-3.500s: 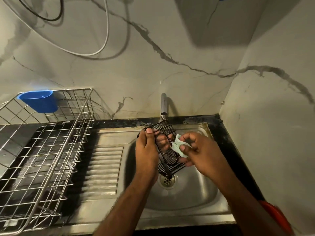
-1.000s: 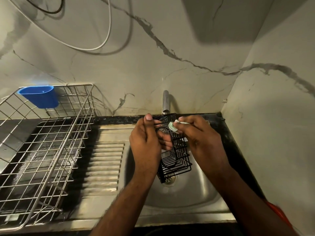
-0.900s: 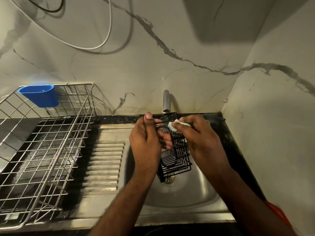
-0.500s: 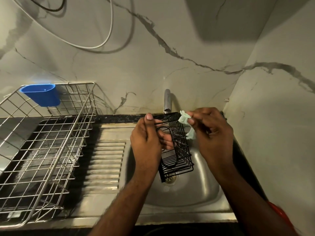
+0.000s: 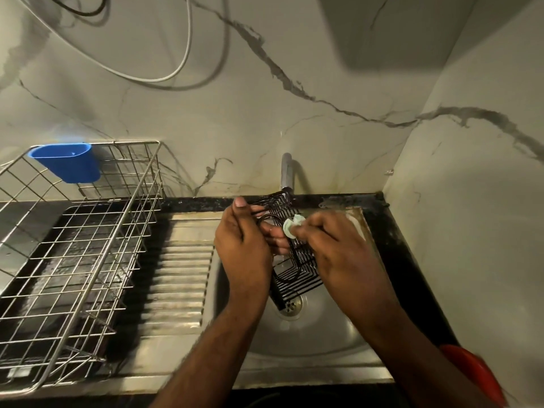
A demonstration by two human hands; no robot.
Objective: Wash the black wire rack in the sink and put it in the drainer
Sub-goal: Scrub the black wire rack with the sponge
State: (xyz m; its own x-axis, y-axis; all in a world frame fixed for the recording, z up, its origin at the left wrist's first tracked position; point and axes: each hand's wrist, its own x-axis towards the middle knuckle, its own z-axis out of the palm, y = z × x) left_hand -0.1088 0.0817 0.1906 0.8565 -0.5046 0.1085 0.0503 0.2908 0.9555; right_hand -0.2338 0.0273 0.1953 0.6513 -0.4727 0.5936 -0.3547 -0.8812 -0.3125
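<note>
Back down onto the rack (image 5: pixel 297 260) from its top edge: right hand (image 5: pixel 338 251), pinching a pale scrub pad (image 5: pixel 292 226). Left hand (image 5: pixel 244 248) gripping the rack above the sink (image 5: pixel 318 334). Scrubbing apparently midway; rinsing and moving to the drainer (image 5: pixel 79 242) not yet done.

Left hand (image 5: pixel 244 248) holds black wire rack (image 5: pixel 297 266); right hand (image 5: pixel 338 254) presses sponge (image 5: pixel 292 226).

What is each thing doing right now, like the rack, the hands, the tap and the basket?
Rack: held tilted over the sink, not in the drainer yet.
Left hand: gripping the rack's left edge.
Right hand: pressing a pale scrubber on the rack.
Tap: cannot tell if water runs.
Sink: drain uncovered.
Drainer: no dishes inside.
Blue cup: hung on the drainer's rim.
</note>
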